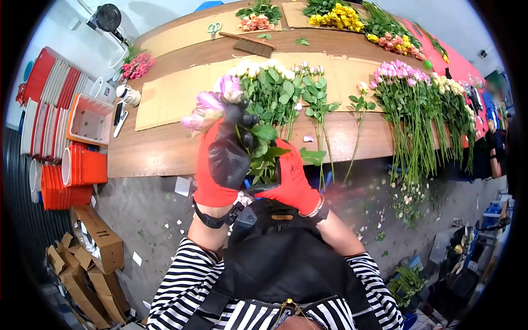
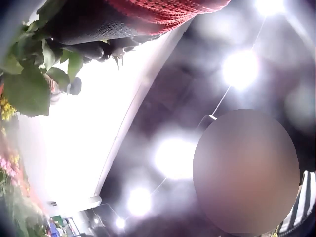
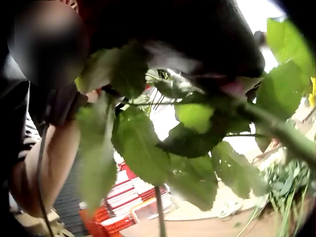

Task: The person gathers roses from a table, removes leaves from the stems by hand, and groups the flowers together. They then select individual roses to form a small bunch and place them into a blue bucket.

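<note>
Both hands wear red gloves with black palms. In the head view the left hand (image 1: 223, 159) has its fingers curled round the stems just below some pale pink-purple blooms (image 1: 212, 104). Lower on the same bunch, the right hand (image 1: 289, 179) is at the leaves (image 1: 264, 159), its thumb pointing left across the stems; its other fingers are mostly hidden by foliage. The left wrist view shows part of the left glove (image 2: 143, 19) above green leaves (image 2: 27, 89). Large leaves (image 3: 138, 143) and a thick stem (image 3: 284, 128) fill the right wrist view, under a dark glove.
On the wooden table (image 1: 181, 153) lie cardboard sheets (image 1: 165, 102), white roses (image 1: 258, 69), a brush (image 1: 253, 47), scissors (image 1: 214, 28) and pink roses (image 1: 401, 71) with overhanging stems. Orange bins (image 1: 88, 165) stand at left, cardboard boxes (image 1: 99, 236) below them. Petals and leaves litter the floor.
</note>
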`<state>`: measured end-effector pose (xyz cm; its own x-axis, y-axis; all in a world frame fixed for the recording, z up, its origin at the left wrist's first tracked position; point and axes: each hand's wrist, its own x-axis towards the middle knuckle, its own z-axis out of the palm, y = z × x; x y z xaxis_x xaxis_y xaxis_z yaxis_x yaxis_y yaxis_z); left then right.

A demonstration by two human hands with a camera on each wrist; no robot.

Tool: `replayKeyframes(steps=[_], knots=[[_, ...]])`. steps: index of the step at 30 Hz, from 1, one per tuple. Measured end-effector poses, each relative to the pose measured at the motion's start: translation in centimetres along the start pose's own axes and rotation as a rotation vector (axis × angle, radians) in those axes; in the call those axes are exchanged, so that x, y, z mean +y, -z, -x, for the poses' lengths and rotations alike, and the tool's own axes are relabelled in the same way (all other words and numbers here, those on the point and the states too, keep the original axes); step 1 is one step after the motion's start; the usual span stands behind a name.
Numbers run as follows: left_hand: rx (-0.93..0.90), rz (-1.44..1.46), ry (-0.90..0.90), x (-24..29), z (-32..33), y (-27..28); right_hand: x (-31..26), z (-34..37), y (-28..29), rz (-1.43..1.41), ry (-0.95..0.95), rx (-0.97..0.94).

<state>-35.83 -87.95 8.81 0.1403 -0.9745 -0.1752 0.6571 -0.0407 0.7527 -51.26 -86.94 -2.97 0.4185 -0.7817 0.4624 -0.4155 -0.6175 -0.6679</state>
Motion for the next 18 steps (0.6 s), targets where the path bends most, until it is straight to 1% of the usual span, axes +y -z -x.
replayKeyframes(steps=[3,4,6,7,8,10,11,12,14,15,17,18], knots=[[-0.031,-0.039,-0.091,-0.5,-0.2,-0.2,-0.9,-0.2,-0.3,0.126,-0.059,0.130],[0.010,0.140,-0.037,-0.6,-0.2,-0.7,-1.0,-0.2,-0.7,0.130,-0.068,0.180],[-0.034,0.298,0.013,-0.3,0.0,-1.7,-0.1,0.1,-1.5,0.148,-0.084,0.280],[-0.082,0.343,0.052,-0.2,-0.7,-0.9,1.5,0.6,-1.7,0.005,-0.088,0.176],[-0.040,0.360,0.040,0.2,-0.8,-1.5,0.9,0.3,-0.4,-0.098,-0.265,0.057],[-0.205,0.248,-0.033,0.7,-1.8,0.3,1.2,0.3,1.6,0.062,-0.101,0.233],[-0.165,0.264,0.001,0.9,-2.8,1.4,1.9,0.4,2.5,0.136,-0.077,0.151],[-0.133,0.321,0.042,0.7,-3.7,2.2,2.1,0.6,3.6,0.200,-0.073,0.136],[0.020,0.158,-0.066,0.2,-3.2,0.7,2.0,1.0,5.8,0.322,-0.060,0.104],[-0.058,0.210,-0.028,-0.2,-3.8,1.3,2.8,1.6,5.8,0.255,-0.123,0.099],[-0.202,0.315,0.042,-1.6,-5.9,4.6,5.1,4.2,5.0,0.047,-0.201,0.069],[-0.216,0.258,0.027,-2.4,-6.7,5.8,5.7,5.2,4.9,-0.076,-0.243,0.049]])
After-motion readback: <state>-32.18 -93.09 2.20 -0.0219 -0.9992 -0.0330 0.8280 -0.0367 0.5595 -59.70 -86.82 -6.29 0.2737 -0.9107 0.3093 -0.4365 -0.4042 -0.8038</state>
